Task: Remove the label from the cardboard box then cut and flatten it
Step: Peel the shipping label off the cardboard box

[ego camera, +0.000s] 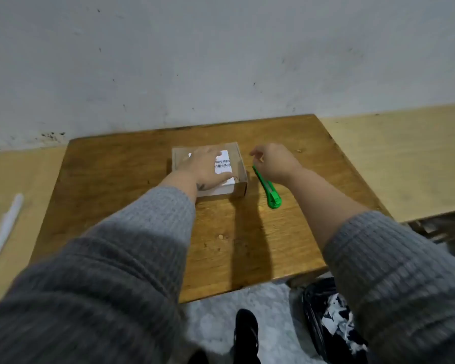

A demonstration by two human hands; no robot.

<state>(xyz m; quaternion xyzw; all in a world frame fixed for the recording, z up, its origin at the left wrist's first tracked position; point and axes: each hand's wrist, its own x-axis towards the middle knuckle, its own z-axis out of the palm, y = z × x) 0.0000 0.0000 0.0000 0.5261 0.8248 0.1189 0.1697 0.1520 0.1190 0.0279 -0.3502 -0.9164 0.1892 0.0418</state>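
1. At far left, a white strip (7, 225), blurred, lies on a pale surface beside the table (121, 185); what it is cannot be told.
2. The left hand (204, 168) lies flat on top of the box (241, 183), fingers spread and straight, pressing down and holding nothing. The box sits closed on the wooden table, towards the far edge, near the wall.
3. The label (223, 164) is white and stuck to the box top, partly under the left hand. Two barcode rows show (the bars are visible, but no digits or words can be read). No brand name is legible anywhere.
4. Just right of the box lies a green knife (267, 187), its tip end under the right hand (273, 161). The fingers curl loosely above it; whether they pinch it cannot be told.
5. Risks, as a judgement: the label may tear into scraps if peeled fast, since it looks firmly stuck. The knife blade may slip towards the left hand, which rests close to any cut line. The light box may slide if the pressing hand lifts.
6. At lower right, a black bag (315, 311) on the floor holds torn white paper.
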